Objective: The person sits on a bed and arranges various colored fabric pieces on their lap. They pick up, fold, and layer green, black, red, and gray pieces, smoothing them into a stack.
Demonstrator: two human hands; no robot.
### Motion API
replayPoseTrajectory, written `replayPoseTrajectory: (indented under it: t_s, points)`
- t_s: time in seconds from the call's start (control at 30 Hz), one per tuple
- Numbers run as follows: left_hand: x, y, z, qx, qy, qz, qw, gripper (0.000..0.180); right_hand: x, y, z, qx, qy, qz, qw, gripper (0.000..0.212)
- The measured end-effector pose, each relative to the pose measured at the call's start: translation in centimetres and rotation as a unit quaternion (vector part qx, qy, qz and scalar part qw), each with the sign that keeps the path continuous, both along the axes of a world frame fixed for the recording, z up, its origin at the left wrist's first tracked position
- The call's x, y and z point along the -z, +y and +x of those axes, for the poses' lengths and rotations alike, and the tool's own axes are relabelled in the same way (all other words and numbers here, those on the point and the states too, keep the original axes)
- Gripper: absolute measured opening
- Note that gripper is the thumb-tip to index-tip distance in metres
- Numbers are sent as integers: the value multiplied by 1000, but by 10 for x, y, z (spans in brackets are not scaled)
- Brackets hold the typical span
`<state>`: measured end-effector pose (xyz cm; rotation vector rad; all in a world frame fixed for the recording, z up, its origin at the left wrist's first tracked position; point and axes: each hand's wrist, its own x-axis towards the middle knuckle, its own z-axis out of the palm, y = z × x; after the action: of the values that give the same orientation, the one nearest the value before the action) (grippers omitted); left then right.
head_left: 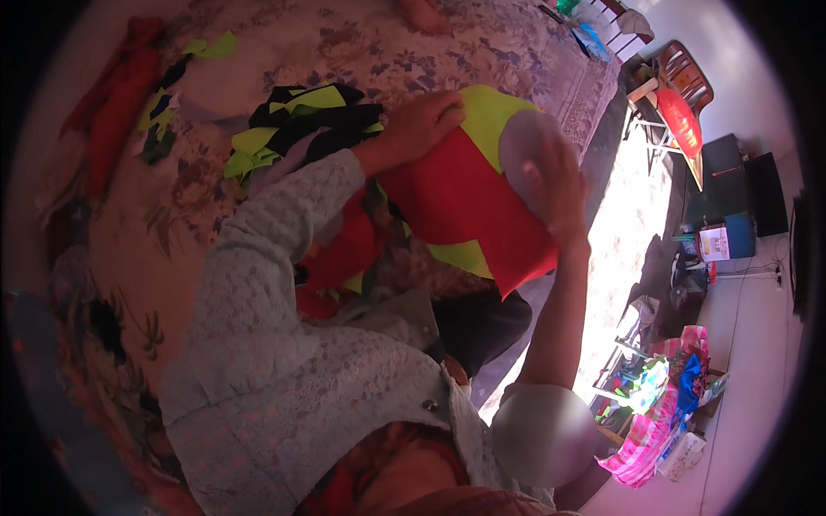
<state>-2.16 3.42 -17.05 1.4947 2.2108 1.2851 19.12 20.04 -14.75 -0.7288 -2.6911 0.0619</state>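
A red cloth piece (460,198) with yellow-green parts and a grey part (520,155) is spread out in front of me. My left hand (423,127) is at its upper left edge, fingers curled and closed on the cloth. Over the grey part lies my right hand (557,185), somewhat blurred, its fingers stretched out and apart. Beside my left wrist sits a heap of black, yellow-green and grey cloth pieces (301,120). More red cloth (348,249) lies below my left forearm.
The flowered bed cover (344,52) stretches beneath the cloth. Loose scraps (159,125) and a red garment (116,103) lie at the left. A bare foot (423,15) shows at the top. To the right stand a wooden chair (684,73) and a pink checked bag (645,443).
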Motion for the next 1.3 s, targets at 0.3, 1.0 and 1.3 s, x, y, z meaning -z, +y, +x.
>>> replayPoseTrajectory:
  t_s: [0.3, 1.0, 1.3]
  points:
    - [-18, 14, 7, 77, 275, 29, 958, 41, 9, -12, 17, -72, 28, -64, 995, 78]
    - [3, 29, 26, 129, 291, 0, 948, 37, -6, -5, 25, -156, 110, -105, 976, 17]
    - [3, 31, 29, 113, 243, -20, 963, 38, -24, -19, 18, -160, 61, -82, 982, 47]
